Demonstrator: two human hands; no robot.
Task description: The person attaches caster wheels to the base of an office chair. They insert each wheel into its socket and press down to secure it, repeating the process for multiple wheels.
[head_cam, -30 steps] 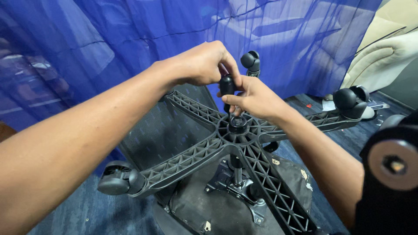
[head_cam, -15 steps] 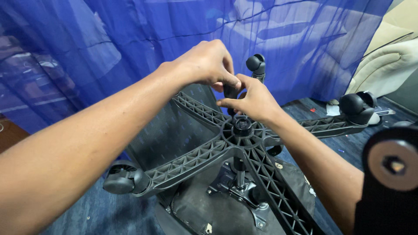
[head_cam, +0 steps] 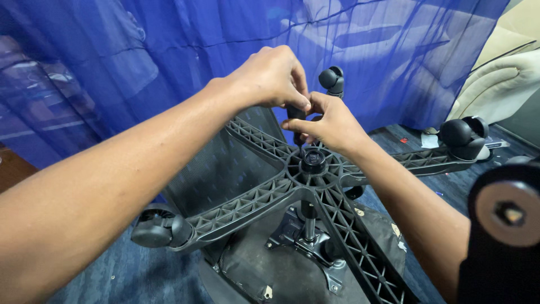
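Both hands pinch a small black castor (head_cam: 295, 114) above the hub (head_cam: 313, 162) of the upturned chair base (head_cam: 247, 205) (legs up, so sockets face them): left hand (head_cam: 270, 76) atop, right hand (head_cam: 332, 124) steadying.

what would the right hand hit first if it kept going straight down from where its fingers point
Most likely the round hub of the upturned chair base, directly below the right hand and the small black part it pinches with the left hand. Depth is uncertain.

One head-worn camera looks down, close over the upturned chair base (head_cam: 270, 194).
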